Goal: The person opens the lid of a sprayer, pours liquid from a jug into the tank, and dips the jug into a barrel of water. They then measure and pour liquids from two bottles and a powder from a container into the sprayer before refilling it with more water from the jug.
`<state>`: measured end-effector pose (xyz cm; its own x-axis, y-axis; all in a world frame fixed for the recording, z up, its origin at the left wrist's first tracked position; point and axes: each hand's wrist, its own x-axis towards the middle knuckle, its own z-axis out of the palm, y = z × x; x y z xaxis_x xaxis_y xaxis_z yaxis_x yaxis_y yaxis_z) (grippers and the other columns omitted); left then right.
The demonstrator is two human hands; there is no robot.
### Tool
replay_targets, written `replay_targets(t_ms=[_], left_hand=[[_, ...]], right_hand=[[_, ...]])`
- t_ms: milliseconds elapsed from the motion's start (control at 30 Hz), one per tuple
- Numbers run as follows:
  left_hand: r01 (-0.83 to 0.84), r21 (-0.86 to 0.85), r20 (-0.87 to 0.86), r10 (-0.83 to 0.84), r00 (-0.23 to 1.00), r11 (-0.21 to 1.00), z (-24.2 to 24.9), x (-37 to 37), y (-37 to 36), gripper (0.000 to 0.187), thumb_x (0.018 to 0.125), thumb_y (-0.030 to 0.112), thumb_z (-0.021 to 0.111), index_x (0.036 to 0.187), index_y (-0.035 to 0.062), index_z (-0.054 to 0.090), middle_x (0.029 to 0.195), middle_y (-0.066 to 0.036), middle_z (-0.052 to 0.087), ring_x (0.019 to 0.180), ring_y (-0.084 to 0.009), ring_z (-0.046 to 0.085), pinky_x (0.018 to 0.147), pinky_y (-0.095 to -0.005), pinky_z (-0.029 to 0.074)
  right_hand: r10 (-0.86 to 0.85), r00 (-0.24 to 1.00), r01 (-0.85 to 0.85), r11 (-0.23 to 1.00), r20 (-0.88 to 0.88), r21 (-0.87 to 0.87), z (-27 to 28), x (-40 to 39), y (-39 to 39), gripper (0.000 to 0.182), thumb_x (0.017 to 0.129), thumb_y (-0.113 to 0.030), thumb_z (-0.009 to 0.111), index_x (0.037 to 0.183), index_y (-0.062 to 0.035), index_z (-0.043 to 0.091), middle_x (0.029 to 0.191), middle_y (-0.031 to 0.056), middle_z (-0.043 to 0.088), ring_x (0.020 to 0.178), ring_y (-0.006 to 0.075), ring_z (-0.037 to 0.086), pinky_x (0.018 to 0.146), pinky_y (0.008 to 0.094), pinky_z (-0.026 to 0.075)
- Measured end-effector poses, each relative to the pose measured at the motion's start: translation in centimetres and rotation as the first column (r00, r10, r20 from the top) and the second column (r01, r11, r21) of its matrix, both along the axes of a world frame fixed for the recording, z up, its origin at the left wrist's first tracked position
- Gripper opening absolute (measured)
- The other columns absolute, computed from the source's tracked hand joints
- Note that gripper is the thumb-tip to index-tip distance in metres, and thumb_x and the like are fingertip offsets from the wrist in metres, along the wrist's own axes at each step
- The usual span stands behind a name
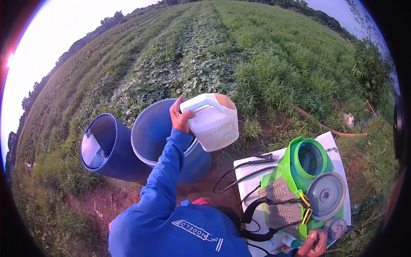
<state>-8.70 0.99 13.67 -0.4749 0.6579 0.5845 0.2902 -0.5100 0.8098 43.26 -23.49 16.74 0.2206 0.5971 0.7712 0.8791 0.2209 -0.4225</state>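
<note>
My left hand [180, 115] is closed round the handle of a white plastic jug [216, 130] with a cut-open top. The jug is raised beside the rim of a large blue barrel [139, 143], tilted slightly. At the lower right, my right hand [314, 244] has its fingers curled together; whatever they may hold is hidden. It is close to a small round lidded container [336, 228] by the green backpack sprayer [295, 158]. The sprayer's tank mouth is uncovered, and a large grey round lid [326, 195] leans against its side.
A second blue barrel [122, 147], with a white piece inside, tilts at the left. A white board [252, 180] lies under the sprayer, with a black hose and spray handle [261, 159]. An orange hose [319, 124] crosses the grass. Crop rows [192, 64] stretch ahead.
</note>
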Motion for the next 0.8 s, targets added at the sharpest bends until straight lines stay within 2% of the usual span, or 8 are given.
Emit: replay_targets(t_ms=[133, 233, 333, 367, 533, 600, 700, 800], left_hand=[[-0.005, -0.015, 0.084, 0.006, 0.996, 1.0, 0.0, -1.5, 0.9, 0.037, 0.05, 0.024, 0.062, 0.077, -0.0017, 0.056, 0.071, -0.003, 0.056, 0.068, -0.0143, 0.05, 0.062, -0.0277, 0.041], [0.0, 0.01, 0.046, -0.001, 0.999, 1.0, 0.6, 0.3, 1.8, 0.038, 0.05, 0.024, 0.063, 0.077, -0.0017, 0.056, 0.07, -0.004, 0.055, 0.068, -0.0154, 0.049, 0.061, -0.0292, 0.04], [-0.006, -0.024, -0.07, 0.004, 0.998, 1.0, 0.6, 1.3, 2.5, 0.038, 0.051, 0.026, 0.064, 0.077, -0.0013, 0.056, 0.069, -0.006, 0.053, 0.067, -0.017, 0.049, 0.061, -0.0318, 0.039], [0.005, -0.013, -0.096, -0.006, 0.995, 1.0, 0.7, 1.1, 2.4, 0.038, 0.051, 0.026, 0.064, 0.077, -0.0012, 0.056, 0.069, -0.005, 0.055, 0.067, -0.016, 0.05, 0.061, -0.0301, 0.04], [0.079, -0.001, 0.038, -0.079, 0.996, 0.997, 0.2, -0.5, 1.0, 0.033, 0.05, 0.022, 0.06, 0.075, -0.0002, 0.056, 0.069, -0.003, 0.056, 0.065, -0.0132, 0.05, 0.061, -0.0265, 0.042], [0.077, -0.003, 0.08, -0.077, 0.994, 0.997, 0.0, -0.4, 1.4, 0.032, 0.051, 0.021, 0.06, 0.074, 0.0005, 0.055, 0.068, -0.002, 0.054, 0.064, -0.0127, 0.048, 0.06, -0.0266, 0.04], [0.056, 0.003, -0.007, -0.056, 0.998, 0.998, -0.2, 1.0, 2.8, 0.033, 0.051, 0.022, 0.062, 0.074, 0.0013, 0.054, 0.069, -0.001, 0.052, 0.066, -0.013, 0.046, 0.059, -0.029, 0.037], [0.087, -0.073, -0.071, -0.092, 0.993, 0.994, 0.5, 3.1, 2.7, 0.037, 0.05, 0.025, 0.064, 0.076, 0.0002, 0.056, 0.069, -0.002, 0.053, 0.067, -0.0145, 0.047, 0.059, -0.0296, 0.037]], right_hand=[[0.002, 0.999, -0.004, 0.998, 0.041, 0.067, -0.2, 0.1, 0.3, 0.039, 0.093, -0.037, 0.072, 0.087, 0.0012, 0.072, 0.075, 0.012, 0.069, 0.06, 0.0247, 0.062, 0.053, 0.0341, 0.047], [0.027, 1.0, -0.028, 0.999, 0.005, 0.02, 0.7, -0.6, 0.1, 0.039, 0.093, -0.037, 0.072, 0.086, 0.0011, 0.072, 0.075, 0.0115, 0.068, 0.059, 0.0241, 0.06, 0.053, 0.0335, 0.046], [0.044, 0.999, -0.045, 0.998, 0.031, 0.032, 0.7, -0.7, 0.4, 0.036, 0.093, -0.034, 0.071, 0.086, 0.0011, 0.071, 0.073, 0.0112, 0.067, 0.058, 0.0238, 0.06, 0.052, 0.0331, 0.045], [0.054, 0.998, -0.054, 0.998, 0.016, 0.017, 0.8, -0.8, 0.3, 0.035, 0.093, -0.033, 0.071, 0.085, 0.0011, 0.071, 0.072, 0.0111, 0.067, 0.057, 0.0238, 0.059, 0.051, 0.0331, 0.044], [0.032, 0.999, -0.032, 0.998, -0.008, -0.051, 1.7, -1.2, 0.1, 0.031, 0.093, -0.028, 0.068, 0.084, 0.0006, 0.07, 0.069, 0.0108, 0.064, 0.055, 0.023, 0.055, 0.049, 0.0337, 0.04], [-0.009, 1.0, 0.009, 1.0, 0.025, -0.006, 1.5, -1.3, 0.3, 0.032, 0.093, -0.03, 0.068, 0.083, 0.0001, 0.07, 0.068, 0.0105, 0.063, 0.054, 0.0229, 0.054, 0.049, 0.034, 0.039], [-0.007, 1.0, 0.006, 1.0, 0.023, 0.009, 1.5, -1.4, 0.5, 0.035, 0.093, -0.033, 0.069, 0.082, -0.0006, 0.07, 0.068, 0.01, 0.063, 0.054, 0.0229, 0.053, 0.049, 0.0343, 0.039], [0.022, 1.0, -0.022, 0.999, -0.002, 0.026, 1.4, -1.6, 0.7, 0.037, 0.093, -0.036, 0.07, 0.082, -0.0011, 0.07, 0.068, 0.0093, 0.063, 0.053, 0.023, 0.053, 0.049, 0.0342, 0.039]])
